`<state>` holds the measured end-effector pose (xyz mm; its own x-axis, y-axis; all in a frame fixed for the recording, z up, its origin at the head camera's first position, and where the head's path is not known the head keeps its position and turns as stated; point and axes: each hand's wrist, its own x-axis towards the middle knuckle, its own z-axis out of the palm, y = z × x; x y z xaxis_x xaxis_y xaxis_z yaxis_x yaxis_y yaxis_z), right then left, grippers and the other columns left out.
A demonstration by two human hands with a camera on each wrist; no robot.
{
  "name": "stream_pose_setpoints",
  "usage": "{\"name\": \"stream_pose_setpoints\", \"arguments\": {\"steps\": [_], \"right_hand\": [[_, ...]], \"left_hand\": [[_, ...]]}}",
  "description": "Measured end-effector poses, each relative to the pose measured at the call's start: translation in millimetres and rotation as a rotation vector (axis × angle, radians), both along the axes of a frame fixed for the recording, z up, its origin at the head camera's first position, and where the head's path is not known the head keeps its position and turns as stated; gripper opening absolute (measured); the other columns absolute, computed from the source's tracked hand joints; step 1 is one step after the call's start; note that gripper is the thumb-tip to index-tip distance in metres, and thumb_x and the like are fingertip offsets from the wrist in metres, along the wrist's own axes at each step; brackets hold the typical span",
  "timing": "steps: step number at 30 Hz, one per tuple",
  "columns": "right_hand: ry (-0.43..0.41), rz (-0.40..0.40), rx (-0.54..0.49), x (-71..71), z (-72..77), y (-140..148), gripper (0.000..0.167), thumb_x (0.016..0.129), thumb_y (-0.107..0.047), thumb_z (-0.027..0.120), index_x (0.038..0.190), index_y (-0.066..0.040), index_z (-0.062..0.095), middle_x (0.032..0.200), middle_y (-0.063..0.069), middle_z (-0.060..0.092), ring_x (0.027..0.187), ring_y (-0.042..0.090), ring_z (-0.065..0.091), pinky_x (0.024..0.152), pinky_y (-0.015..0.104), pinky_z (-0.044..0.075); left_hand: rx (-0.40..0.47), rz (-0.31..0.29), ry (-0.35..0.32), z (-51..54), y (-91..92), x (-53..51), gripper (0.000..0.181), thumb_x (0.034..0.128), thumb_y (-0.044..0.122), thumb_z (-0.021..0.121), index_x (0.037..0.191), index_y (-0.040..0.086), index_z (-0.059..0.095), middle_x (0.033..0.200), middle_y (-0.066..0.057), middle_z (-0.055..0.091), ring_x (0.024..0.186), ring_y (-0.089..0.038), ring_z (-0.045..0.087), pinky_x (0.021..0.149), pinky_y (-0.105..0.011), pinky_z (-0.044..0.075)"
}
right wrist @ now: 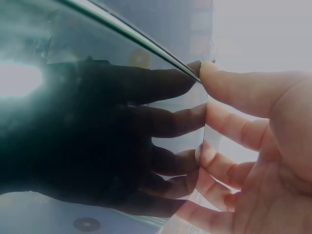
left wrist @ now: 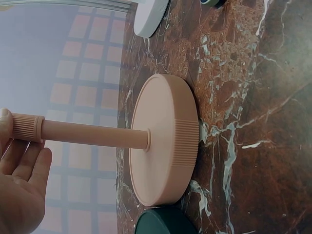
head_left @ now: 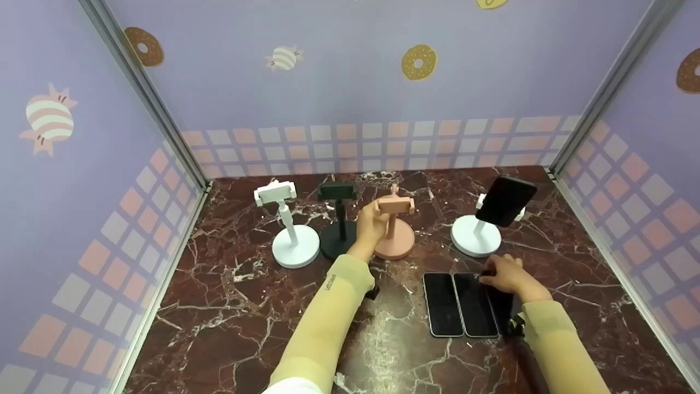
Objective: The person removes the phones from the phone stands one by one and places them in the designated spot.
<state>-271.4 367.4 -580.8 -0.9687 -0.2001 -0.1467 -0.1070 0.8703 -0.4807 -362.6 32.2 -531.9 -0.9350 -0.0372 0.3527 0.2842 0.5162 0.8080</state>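
My left hand (head_left: 373, 225) holds the pink phone stand (head_left: 400, 241) by its upright post. In the left wrist view, the fingers are at the ribbed collar (left wrist: 28, 127) above the round base. Over at the right, my right hand (head_left: 507, 275) grips the top end of the rightmost black smartphone (head_left: 501, 313), which the hand and wrist partly cover. In the right wrist view, thumb and fingertips meet the edge of the phone's glossy screen (right wrist: 97, 146), which mirrors the hand. Two more smartphones lie beside it, a left one (head_left: 443, 306) and a middle one (head_left: 476, 307).
A white stand (head_left: 296, 247) and a black stand (head_left: 332, 241) are left of the pink one, their clamps holding nothing. Behind the right hand, another white stand (head_left: 474, 236) carries a tilted black phone (head_left: 506, 201). Patterned walls (head_left: 350, 82) enclose the dark marbled table (head_left: 219, 328).
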Motion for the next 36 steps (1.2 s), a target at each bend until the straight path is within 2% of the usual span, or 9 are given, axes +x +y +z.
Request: {"name": "stream_pose_setpoints", "arguments": {"steps": [6, 13, 23, 30, 36], "right_hand": [[0.018, 0.005, -0.001, 0.6, -1.0, 0.0, 0.029, 0.089, -0.020, 0.077, 0.099, 0.003, 0.062, 0.097, 0.022, 0.060, 0.091, 0.035, 0.044, 0.086, 0.054, 0.030], [0.017, 0.008, 0.002, 1.4, 0.5, -0.4, 0.030, 0.089, -0.021, 0.078, 0.099, 0.003, 0.062, 0.098, 0.022, 0.061, 0.091, 0.034, 0.045, 0.087, 0.054, 0.030], [0.019, -0.002, 0.013, 1.4, -0.4, 1.0, 0.030, 0.089, -0.020, 0.076, 0.100, 0.004, 0.062, 0.099, 0.024, 0.060, 0.093, 0.039, 0.045, 0.088, 0.054, 0.031], [0.022, -0.011, 0.029, 1.5, -0.3, -0.1, 0.030, 0.089, -0.021, 0.077, 0.098, 0.003, 0.061, 0.098, 0.024, 0.059, 0.094, 0.039, 0.046, 0.088, 0.054, 0.032], [0.030, -0.006, 0.028, 1.3, -0.4, 0.0, 0.031, 0.089, -0.022, 0.077, 0.098, 0.003, 0.061, 0.099, 0.024, 0.059, 0.093, 0.039, 0.046, 0.087, 0.053, 0.033]], "left_hand": [[0.018, -0.001, -0.006, 0.0, 0.5, -0.1, 0.037, 0.0855, 0.015, 0.069, 0.121, 0.009, 0.075, 0.111, -0.013, 0.079, 0.103, -0.037, 0.074, 0.090, -0.049, 0.059], [0.020, 0.018, -0.042, 0.3, 0.6, -0.4, 0.036, 0.0863, 0.016, 0.069, 0.121, 0.012, 0.076, 0.111, -0.012, 0.079, 0.105, -0.035, 0.074, 0.090, -0.047, 0.059], [0.022, 0.038, -0.016, 0.7, 2.9, 2.9, 0.028, 0.0888, 0.012, 0.071, 0.116, 0.007, 0.077, 0.107, -0.013, 0.080, 0.101, -0.034, 0.076, 0.086, -0.046, 0.061], [0.056, 0.048, -0.043, -2.1, 2.5, 5.2, 0.022, 0.0914, 0.014, 0.072, 0.111, 0.005, 0.077, 0.108, -0.014, 0.079, 0.104, -0.033, 0.075, 0.088, -0.045, 0.060], [0.106, 0.068, -0.003, -10.1, 2.7, 7.2, 0.024, 0.0883, 0.019, 0.080, 0.104, 0.002, 0.075, 0.099, -0.014, 0.079, 0.089, -0.027, 0.073, 0.079, -0.039, 0.059]]}}
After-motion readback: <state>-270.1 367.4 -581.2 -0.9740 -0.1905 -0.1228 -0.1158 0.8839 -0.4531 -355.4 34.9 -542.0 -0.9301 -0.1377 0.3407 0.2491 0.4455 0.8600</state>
